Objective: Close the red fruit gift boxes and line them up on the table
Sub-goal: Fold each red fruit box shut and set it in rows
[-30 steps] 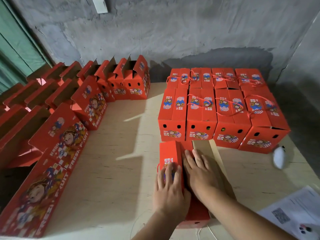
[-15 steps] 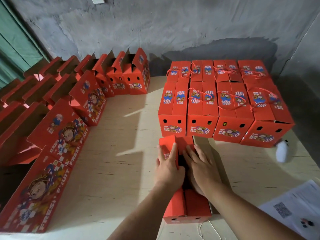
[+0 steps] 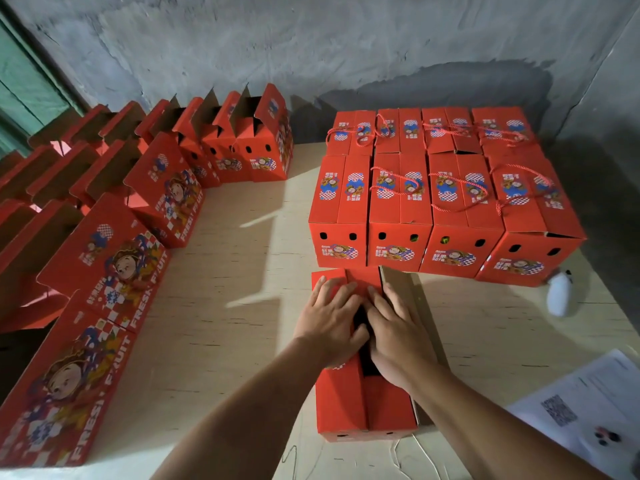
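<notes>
Both hands flat and side by side on top of one red box (image 3: 349, 400) near the front edge of the table (image 3: 221, 306). Left hand (image 3: 334, 323) pressing down the left top flap with fingers straight and spread, fingertips reaching toward the far end of the box. Right hand (image 3: 398, 337) likewise flat, fingers straight, laid on the right red flap just beside the left hand, thumbs nearly touching over a dark gap between the two flaps. At the right hand's outer side, a brown cardboard flap (image 3: 412, 306) standing up along the right edge of the box, not folded down. Just beyond the box, touching or nearly touching its far end, a block of closed boxes (image 3: 446, 209) in two rows of four, lids shut, red cord handles lying across several tops. Along the left side of the table, a long row of open boxes (image 3: 114, 265) with printed cartoon faces and the words FRESH FRUIT, flaps upright, curving round to the back wall. At the right, a small white bottle (image 3: 560, 294) beside the closed block, blurred. At the lower right, white printed sheets (image 3: 585, 410) with a square code.
</notes>
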`<state>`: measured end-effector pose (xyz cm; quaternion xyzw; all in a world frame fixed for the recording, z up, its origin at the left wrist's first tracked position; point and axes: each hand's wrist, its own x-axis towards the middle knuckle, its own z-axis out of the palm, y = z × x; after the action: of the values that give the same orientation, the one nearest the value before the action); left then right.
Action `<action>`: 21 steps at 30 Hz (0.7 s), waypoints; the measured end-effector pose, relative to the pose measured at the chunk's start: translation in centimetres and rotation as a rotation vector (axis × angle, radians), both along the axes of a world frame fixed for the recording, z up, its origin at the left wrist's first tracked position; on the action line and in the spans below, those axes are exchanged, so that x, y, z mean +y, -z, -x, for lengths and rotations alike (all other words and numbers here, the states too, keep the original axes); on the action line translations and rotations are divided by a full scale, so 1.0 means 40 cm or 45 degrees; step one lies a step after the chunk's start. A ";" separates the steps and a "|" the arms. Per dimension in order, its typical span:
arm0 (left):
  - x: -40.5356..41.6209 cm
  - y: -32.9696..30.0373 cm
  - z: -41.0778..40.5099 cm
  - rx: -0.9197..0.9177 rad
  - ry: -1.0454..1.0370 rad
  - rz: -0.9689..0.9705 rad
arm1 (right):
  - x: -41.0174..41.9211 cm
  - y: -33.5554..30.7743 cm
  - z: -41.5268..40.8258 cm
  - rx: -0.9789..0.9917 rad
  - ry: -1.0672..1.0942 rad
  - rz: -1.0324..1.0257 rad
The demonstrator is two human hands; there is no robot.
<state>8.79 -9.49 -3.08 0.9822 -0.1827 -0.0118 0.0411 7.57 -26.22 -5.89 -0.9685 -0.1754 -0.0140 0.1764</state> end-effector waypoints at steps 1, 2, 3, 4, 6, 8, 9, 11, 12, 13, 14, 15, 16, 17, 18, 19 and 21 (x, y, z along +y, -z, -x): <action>-0.002 0.005 0.000 0.001 -0.016 0.024 | -0.003 -0.001 -0.001 0.000 -0.007 -0.045; -0.005 0.009 0.000 0.024 -0.044 0.034 | -0.005 -0.003 -0.001 0.000 -0.019 -0.077; -0.006 0.013 -0.001 0.060 -0.079 0.030 | -0.004 -0.007 -0.001 0.005 -0.031 -0.106; -0.009 0.016 -0.003 0.100 -0.114 0.020 | -0.002 -0.011 0.000 0.023 -0.034 -0.144; -0.017 0.021 -0.008 0.162 -0.172 -0.013 | -0.003 -0.026 0.006 0.086 0.021 -0.296; -0.026 0.024 -0.016 0.188 -0.203 -0.077 | -0.011 -0.042 0.008 0.072 0.182 -0.460; -0.030 0.023 -0.017 0.197 -0.211 -0.118 | -0.018 -0.049 0.007 0.053 0.302 -0.523; -0.037 0.016 -0.011 0.199 -0.233 -0.137 | -0.039 -0.057 0.007 0.115 0.580 -0.611; -0.039 0.011 -0.001 0.188 -0.261 -0.074 | -0.057 -0.057 0.008 0.209 0.717 -0.617; -0.038 0.006 0.018 0.178 -0.313 0.033 | -0.081 -0.053 0.012 0.333 0.823 -0.593; -0.035 0.001 0.047 0.185 -0.382 0.156 | -0.107 -0.051 0.022 0.486 0.891 -0.567; -0.031 0.001 0.083 0.209 -0.454 0.257 | -0.134 -0.048 0.034 0.639 0.921 -0.582; -0.027 0.005 0.124 0.239 -0.519 0.315 | -0.156 -0.051 0.046 0.788 0.915 -0.647; -0.024 0.012 0.164 0.267 -0.577 0.341 | -0.174 -0.057 0.056 0.896 0.863 -0.727; -0.023 0.018 0.197 0.284 -0.627 0.356 | -0.185 -0.071 0.065 0.953 0.799 -0.786; -0.025 0.023 0.221 0.291 -0.665 0.365 | -0.192 -0.089 0.072 0.959 0.748 -0.838; -0.037 0.025 0.238 0.289 -0.680 0.390 | -0.193 -0.131 0.086 0.896 0.652 -0.971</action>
<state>-0.74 -10.98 -4.07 0.9703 0.0873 -0.0826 0.2100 4.12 -33.95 -0.64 -0.7944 0.1513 0.2043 0.5516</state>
